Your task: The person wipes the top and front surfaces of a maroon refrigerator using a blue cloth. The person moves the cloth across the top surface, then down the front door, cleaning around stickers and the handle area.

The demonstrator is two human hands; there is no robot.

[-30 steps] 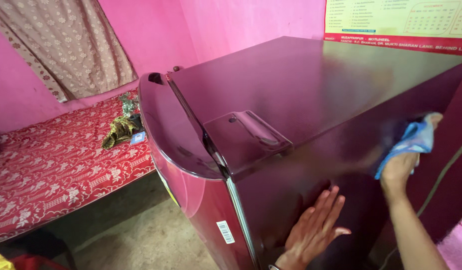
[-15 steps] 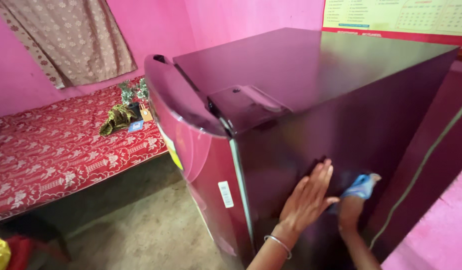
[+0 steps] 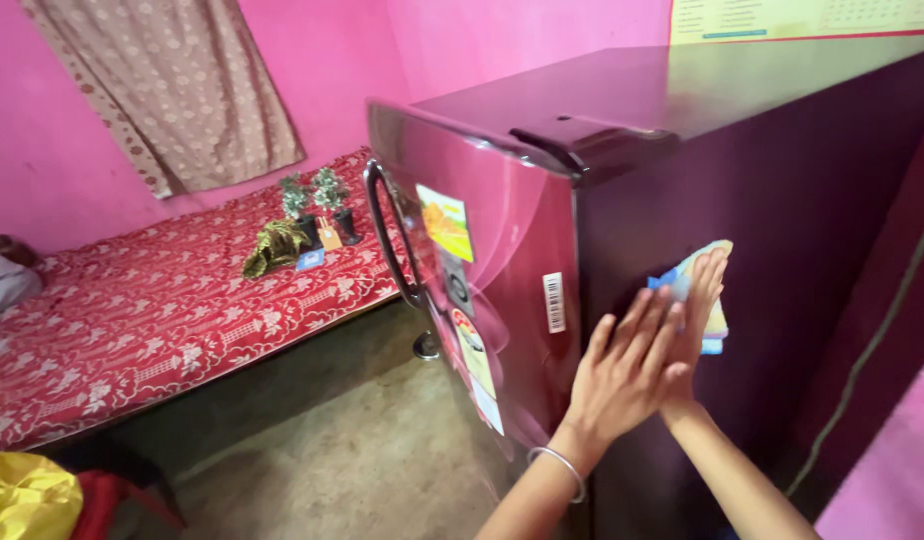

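A dark maroon fridge (image 3: 792,190) fills the right half of the view, seen from its front corner. My left hand (image 3: 622,372), with a thin bangle at the wrist, lies flat with fingers spread on the fridge's side panel. Just right of it and touching it, my right hand (image 3: 698,305) presses a blue and yellow cloth (image 3: 716,328) against the same panel. Most of the cloth is hidden under the fingers.
The fridge door has stickers and a curved handle (image 3: 382,235). A low bed with a red patterned cover (image 3: 152,315) stands at the left, with small potted plants (image 3: 317,200) on it. A yellow bag (image 3: 22,495) lies on the floor. A cord (image 3: 872,330) runs down at the right.
My right hand brought the cloth down the fridge's side, then back up beside my left hand. The left hand stayed flat on the panel. My view swung toward the fridge's front.
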